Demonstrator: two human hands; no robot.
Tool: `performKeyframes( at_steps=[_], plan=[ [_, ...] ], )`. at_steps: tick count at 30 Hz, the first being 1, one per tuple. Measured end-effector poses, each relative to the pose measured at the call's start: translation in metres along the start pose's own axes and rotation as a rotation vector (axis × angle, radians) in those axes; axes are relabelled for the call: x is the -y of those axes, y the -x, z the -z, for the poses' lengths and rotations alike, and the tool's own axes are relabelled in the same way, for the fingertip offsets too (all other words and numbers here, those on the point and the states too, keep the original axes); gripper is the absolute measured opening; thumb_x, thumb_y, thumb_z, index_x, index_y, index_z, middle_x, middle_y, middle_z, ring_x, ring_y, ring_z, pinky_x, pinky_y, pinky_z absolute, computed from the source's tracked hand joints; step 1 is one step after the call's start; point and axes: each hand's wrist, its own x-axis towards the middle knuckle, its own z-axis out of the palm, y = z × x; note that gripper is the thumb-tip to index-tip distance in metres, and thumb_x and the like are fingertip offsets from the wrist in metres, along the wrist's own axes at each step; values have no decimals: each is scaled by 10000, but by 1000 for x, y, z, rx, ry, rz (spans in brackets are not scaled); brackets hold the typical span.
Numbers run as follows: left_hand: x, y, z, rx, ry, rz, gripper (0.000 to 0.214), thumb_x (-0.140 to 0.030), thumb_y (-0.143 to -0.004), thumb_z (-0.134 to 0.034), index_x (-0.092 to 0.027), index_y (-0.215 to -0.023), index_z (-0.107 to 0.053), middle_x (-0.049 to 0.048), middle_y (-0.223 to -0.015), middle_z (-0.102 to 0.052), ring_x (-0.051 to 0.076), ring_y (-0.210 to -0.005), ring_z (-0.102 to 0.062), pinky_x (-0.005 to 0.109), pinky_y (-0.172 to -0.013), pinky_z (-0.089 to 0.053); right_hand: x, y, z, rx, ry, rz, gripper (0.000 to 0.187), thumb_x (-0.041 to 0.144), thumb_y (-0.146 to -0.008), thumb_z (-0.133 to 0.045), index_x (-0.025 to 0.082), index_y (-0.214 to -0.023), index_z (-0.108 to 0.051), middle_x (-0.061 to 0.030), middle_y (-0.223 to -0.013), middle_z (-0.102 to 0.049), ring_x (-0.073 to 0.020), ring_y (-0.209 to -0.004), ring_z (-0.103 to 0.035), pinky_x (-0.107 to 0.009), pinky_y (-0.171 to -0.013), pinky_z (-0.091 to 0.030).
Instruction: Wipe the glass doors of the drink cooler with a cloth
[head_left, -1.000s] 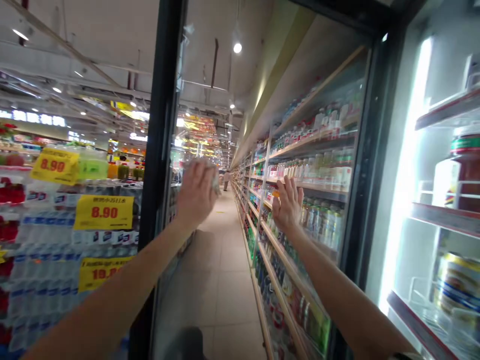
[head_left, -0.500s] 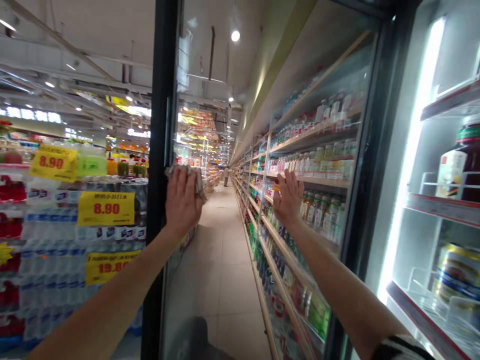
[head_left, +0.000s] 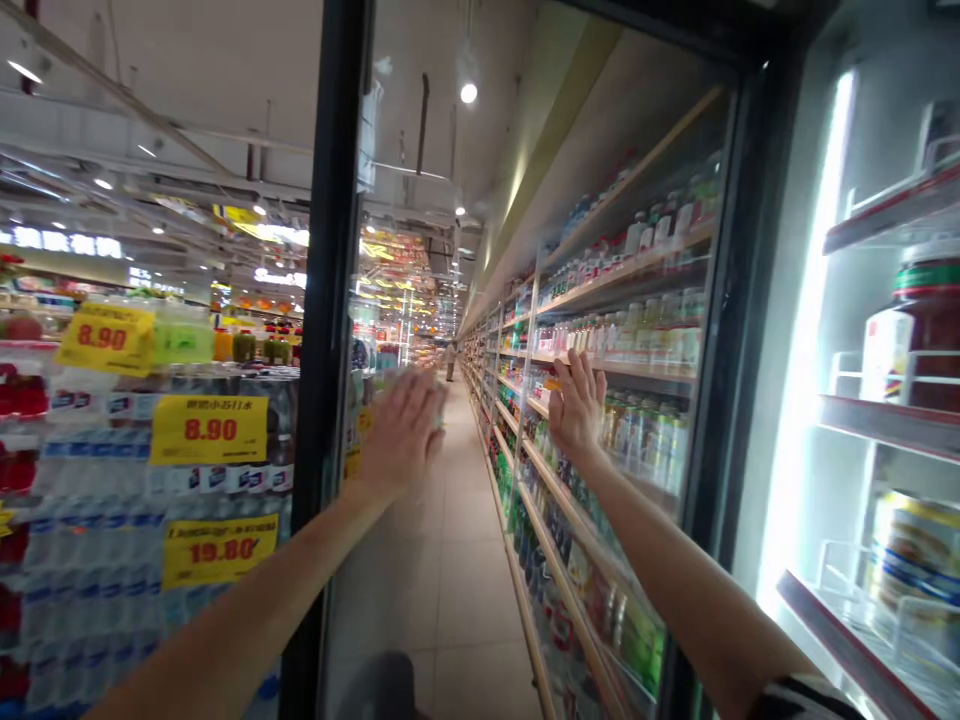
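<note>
I face an open glass fridge door [head_left: 450, 560] with a black frame [head_left: 330, 300]. My left hand [head_left: 401, 432] lies flat on the glass near the left frame, blurred by motion. A pale cloth [head_left: 441, 402] shows only as a faint edge past its fingertips, pressed under the palm. My right hand [head_left: 576, 405] rests on the glass further right, fingers stretched up and apart, holding nothing. Through the glass I see a long aisle with drink shelves [head_left: 600, 300].
The lit fridge interior [head_left: 885, 420] stands at the right, with a dark bottle [head_left: 919, 335] and tins [head_left: 919, 560] on its shelves. Left of the door are stacked water packs [head_left: 97, 540] with yellow price tags [head_left: 208, 428]. A person [head_left: 450, 358] stands far down the aisle.
My left hand with the cloth slid from the door's left frame to the right and slightly down across the glass. My right hand stayed in place.
</note>
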Motion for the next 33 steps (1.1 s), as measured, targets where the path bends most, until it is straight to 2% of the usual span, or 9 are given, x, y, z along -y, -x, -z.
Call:
performKeyframes(
  at_steps=[4, 6, 11, 17, 19, 22, 25, 30, 33],
  plan=[
    [-35, 18, -11, 189, 122, -476, 526, -255, -868, -418, -214, -1386, -339, 35, -1441, -400, 179, -1377, -268, 352, -1124, -285, -4, 1, 1, 15, -12, 8, 464, 258, -887, -323, 209, -1325, -467, -94, -1406, -458, -206, -1368, -313, -447, -1112, -205],
    [-24, 5, -6, 154, 116, -404, 509, -258, -874, -412, -220, -1379, -350, 31, -1446, -393, 178, -1381, -259, 355, -1129, -274, -4, 1, 1, 12, -11, 7, 461, 255, -886, -314, 218, -1314, -479, -85, -1398, -469, -201, -1365, -321, -440, -1112, -208],
    [16, -33, 7, -53, 35, 77, 555, -298, -878, -441, -148, -1395, -307, 140, -1498, -265, 271, -1419, -102, 511, -1133, -212, -2, 0, 3, -4, -8, -19, 454, 259, -890, -291, 209, -1288, -503, -79, -1384, -484, -193, -1362, -326, -430, -1112, -206],
    [-39, -1, -12, 178, 222, -504, 442, -254, -873, -400, -255, -1314, -436, -1, -1390, -471, 130, -1340, -339, 309, -1118, -287, -3, 0, 3, 35, -27, -24, 472, 265, -884, -293, 211, -1317, -472, -79, -1408, -452, -197, -1376, -286, -446, -1110, -200],
    [-36, -11, -9, 176, 240, -476, 443, -261, -887, -377, -237, -1327, -415, 9, -1406, -450, 127, -1357, -306, 314, -1130, -266, -4, 1, 3, 47, -25, -21, 472, 267, -888, -286, 213, -1319, -469, -74, -1408, -450, -196, -1377, -283, -449, -1113, -199],
    [-14, -40, -2, 120, 229, -181, 526, -300, -904, -367, -145, -1399, -284, 104, -1512, -244, 231, -1422, -99, 497, -1159, -134, -7, 0, 3, 71, -9, -18, 470, 273, -901, -261, 209, -1320, -466, -64, -1421, -428, -195, -1384, -266, -460, -1119, -190],
    [-19, -44, -7, 151, 227, 8, 525, -334, -893, -404, -174, -1385, -320, 76, -1528, -208, 245, -1424, -71, 512, -1160, -107, -10, -1, 1, 112, 6, -24, 479, 274, -913, -234, 205, -1340, -441, -60, -1445, -383, -202, -1403, -216, -480, -1125, -170],
    [-77, -3, -21, 386, 375, -472, 429, -239, -875, -387, -210, -1298, -457, 17, -1434, -412, 145, -1373, -274, 342, -1153, -219, -12, -2, 2, 130, -6, -20, 488, 279, -917, -218, 207, -1359, -412, -58, -1450, -371, -203, -1408, -199, -488, -1125, -155],
    [-55, -21, -15, 358, 335, -485, 438, -270, -886, -386, -224, -1320, -420, 5, -1449, -390, 119, -1380, -249, 344, -1155, -209, -10, -1, 4, 121, -18, -26, 486, 281, -909, -236, 226, -1364, -401, -52, -1448, -380, -200, -1405, -209, -479, -1124, -164]
  ],
)
